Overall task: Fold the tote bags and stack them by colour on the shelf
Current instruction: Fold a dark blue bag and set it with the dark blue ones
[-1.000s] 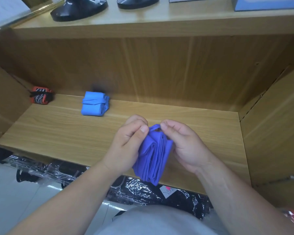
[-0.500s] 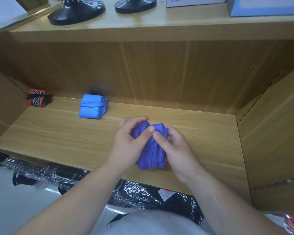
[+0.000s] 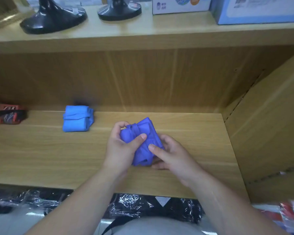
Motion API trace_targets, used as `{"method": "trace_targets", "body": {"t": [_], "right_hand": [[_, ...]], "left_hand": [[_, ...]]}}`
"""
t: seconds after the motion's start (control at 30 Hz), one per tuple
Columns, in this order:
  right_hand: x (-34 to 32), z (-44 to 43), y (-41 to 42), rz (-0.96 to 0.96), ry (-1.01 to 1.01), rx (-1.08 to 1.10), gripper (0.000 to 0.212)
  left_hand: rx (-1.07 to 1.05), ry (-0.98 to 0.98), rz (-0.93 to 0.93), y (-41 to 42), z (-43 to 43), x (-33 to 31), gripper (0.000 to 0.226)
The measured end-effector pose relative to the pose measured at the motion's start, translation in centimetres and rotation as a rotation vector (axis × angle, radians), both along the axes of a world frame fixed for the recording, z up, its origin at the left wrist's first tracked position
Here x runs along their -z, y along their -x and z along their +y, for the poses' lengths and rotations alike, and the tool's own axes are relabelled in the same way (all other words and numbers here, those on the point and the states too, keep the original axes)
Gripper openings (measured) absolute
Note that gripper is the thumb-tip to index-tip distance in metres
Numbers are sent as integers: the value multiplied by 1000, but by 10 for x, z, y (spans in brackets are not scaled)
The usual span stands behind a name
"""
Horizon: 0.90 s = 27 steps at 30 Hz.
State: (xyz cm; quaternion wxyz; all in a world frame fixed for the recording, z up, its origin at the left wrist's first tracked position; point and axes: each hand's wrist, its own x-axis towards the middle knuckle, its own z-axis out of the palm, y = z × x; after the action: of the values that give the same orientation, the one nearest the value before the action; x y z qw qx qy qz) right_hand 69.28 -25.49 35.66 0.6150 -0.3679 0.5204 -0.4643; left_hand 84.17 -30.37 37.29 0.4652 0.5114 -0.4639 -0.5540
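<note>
A purple tote bag [image 3: 145,133], folded into a thick bundle, is between both my hands over the middle of the wooden shelf [image 3: 58,158]. My left hand [image 3: 121,149] grips its left side, thumb pressed on top. On the right, my right hand [image 3: 172,156] holds the lower edge, thumb on the cloth. Whether the bundle rests on the board is unclear. A light blue tote bag [image 3: 76,119] lies folded at the back left of the shelf, apart from my hands.
A red and black folded item [image 3: 9,114] sits at the far left by the side wall. The upper shelf holds two black stands [image 3: 53,17] and boxes [image 3: 180,5]. Plastic-wrapped black goods [image 3: 139,206] lie below the shelf's front edge. A side panel [image 3: 270,124] closes the right.
My hands carried the purple bag from the front edge further in over the shelf. It went from a long hanging fold to a shorter, thicker bundle.
</note>
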Motion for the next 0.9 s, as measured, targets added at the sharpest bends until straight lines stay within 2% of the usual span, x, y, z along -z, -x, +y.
{"method": "trace_targets", "body": {"t": [0.1, 0.2, 0.37, 0.47, 0.53, 0.6, 0.67, 0.73, 0.77, 0.83, 0.9], "right_hand": [[4, -2, -1, 91, 18, 73, 16], [4, -7, 4, 144, -24, 134, 16], [8, -11, -2, 21, -169, 363, 18], [13, -9, -13, 120, -212, 305, 27], [14, -8, -11, 232, -244, 382, 37], [16, -6, -5, 246, -215, 489, 43], [18, -6, 1, 271, -132, 460, 65], [24, -8, 1, 337, -82, 380, 72], [28, -8, 0, 372, -69, 378, 68], [37, -12, -1, 470, -87, 509, 49], [42, -18, -5, 484, -134, 706, 19]], "left_hand": [[56, -52, 65, 3, -12, 8, 36], [194, -139, 101, 2, -22, 14, 37], [360, -241, 49, -5, -33, 30, 62], [469, -237, 106, -6, -36, 36, 49], [539, -215, 100, -12, -47, 36, 48], [690, -232, 1, -19, -63, 35, 46], [832, -248, -101, -21, -78, 35, 43], [760, -172, -145, -17, -89, 37, 40], [655, -107, -175, -14, -94, 40, 41], [493, 39, -256, -12, -101, 46, 44], [500, 200, -304, -13, -103, 55, 49]]}}
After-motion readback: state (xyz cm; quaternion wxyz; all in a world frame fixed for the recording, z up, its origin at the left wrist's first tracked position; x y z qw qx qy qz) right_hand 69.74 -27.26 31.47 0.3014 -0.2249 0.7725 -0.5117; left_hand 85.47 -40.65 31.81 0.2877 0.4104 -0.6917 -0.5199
